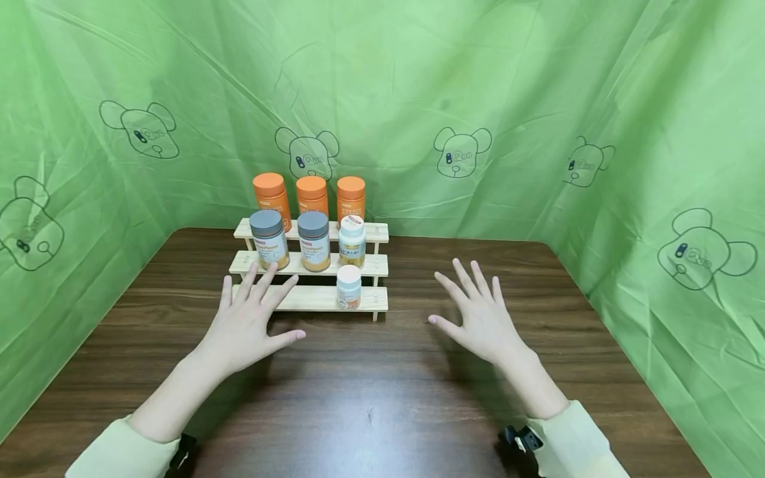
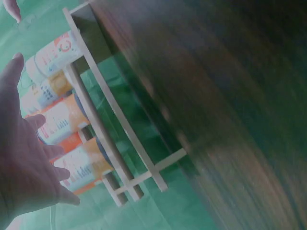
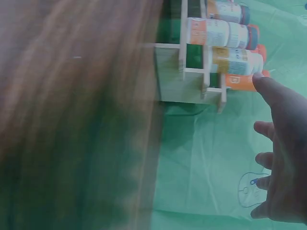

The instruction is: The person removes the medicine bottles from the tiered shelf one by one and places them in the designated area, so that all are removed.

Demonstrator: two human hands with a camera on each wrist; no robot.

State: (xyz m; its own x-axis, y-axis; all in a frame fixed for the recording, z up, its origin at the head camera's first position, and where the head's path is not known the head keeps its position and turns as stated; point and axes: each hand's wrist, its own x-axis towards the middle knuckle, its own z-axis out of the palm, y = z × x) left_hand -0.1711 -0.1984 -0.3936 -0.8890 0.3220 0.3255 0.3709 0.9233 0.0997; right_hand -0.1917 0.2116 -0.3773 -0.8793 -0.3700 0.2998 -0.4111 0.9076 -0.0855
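Green sheeting walled the dark wooden tabletop (image 1: 370, 405), where a three-step wooden rack (image 1: 311, 299) of bottles stood just beyond the left hand (image 1: 248, 325). Both hands hovered with fingers spread wide and empty, the right hand (image 1: 478, 318) well clear of the rack, so I judged no pick had begun. Any reach would call for closing round one bottle, the small white-capped bottle (image 1: 348, 287) on the bottom step lying nearest, between the two hands.

Evenly, brightly lit from above in the head view, with soft glare on the table (image 1: 370, 405). Heavily motion-blurred, green-tinted in both wrist views.
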